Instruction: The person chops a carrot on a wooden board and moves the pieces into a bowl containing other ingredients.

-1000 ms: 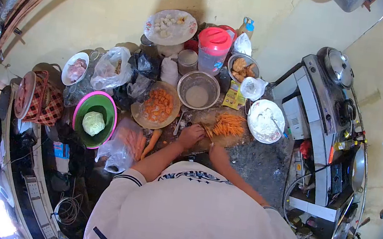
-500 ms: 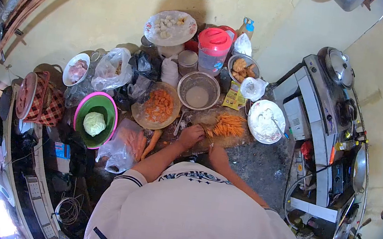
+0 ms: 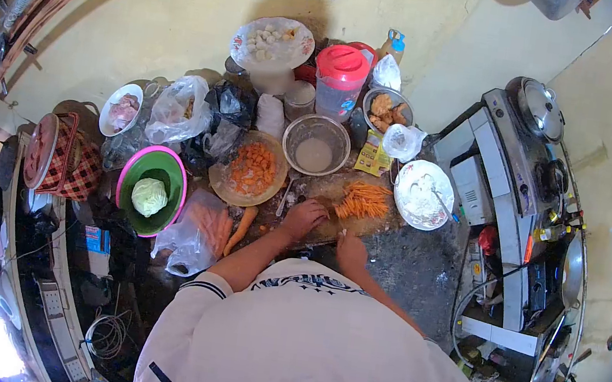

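My left hand [image 3: 305,219] rests with curled, closed fingers on the wooden cutting board [image 3: 314,186]; whatever is under its fingertips is hidden. Close by on the right, my right hand [image 3: 351,251] is closed around a knife [image 3: 343,232], of which only a small part shows. Carrot strips [image 3: 364,201] lie in a pile on the board, just beyond the knife. A spoon [image 3: 284,197] lies left of the board. Near my left forearm are a whole carrot [image 3: 241,230] and a plastic bag of carrots [image 3: 202,231].
Behind the board stand a metal bowl of pale liquid [image 3: 320,122] and a pink-lidded jug [image 3: 338,85]. A plate of chopped carrot [image 3: 225,183] and a green basin with cabbage [image 3: 125,190] are leftward. Rightward are a bowl of white powder [image 3: 415,194] and a stove [image 3: 510,140].
My right hand has shifted slightly away from my left hand. Orange pieces that showed beside my left fingertips no longer show there, and the carrot-strip pile looks slightly rearranged.
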Motion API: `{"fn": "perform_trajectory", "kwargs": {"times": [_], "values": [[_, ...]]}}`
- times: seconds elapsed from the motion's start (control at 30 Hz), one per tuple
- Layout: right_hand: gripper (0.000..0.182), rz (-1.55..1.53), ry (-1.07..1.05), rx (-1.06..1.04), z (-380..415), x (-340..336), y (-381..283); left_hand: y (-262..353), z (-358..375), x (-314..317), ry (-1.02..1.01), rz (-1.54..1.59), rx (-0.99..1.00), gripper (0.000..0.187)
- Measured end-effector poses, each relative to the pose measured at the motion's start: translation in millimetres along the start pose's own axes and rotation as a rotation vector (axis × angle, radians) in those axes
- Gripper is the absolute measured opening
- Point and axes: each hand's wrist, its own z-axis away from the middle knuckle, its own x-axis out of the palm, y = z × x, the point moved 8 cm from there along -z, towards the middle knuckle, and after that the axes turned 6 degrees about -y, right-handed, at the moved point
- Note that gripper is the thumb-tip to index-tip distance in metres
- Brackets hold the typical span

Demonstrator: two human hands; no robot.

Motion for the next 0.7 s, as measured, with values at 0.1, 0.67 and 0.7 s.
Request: {"fn": "perform_trajectory", "kwargs": {"times": [0.1, 0.67, 0.7], "values": [[0.025, 0.038, 0.111, 0.028, 6.9, -35.7, -8.1, 9.1, 0.6, 0.4, -0.026, -0.041, 0.015, 0.02], [0.029, -0.16, 0.094, -0.007, 14.7, -72.6, 2.4, -1.1, -7.3, -51.8, 0.012, -0.132, -0.338, 0.058], [0.029, -0.162, 0.091, -0.013, 12.5, -69.0, 4.9, -17.1, 2.1, -65.3, 0.017, -0.069, -0.43, 0.058]]}}
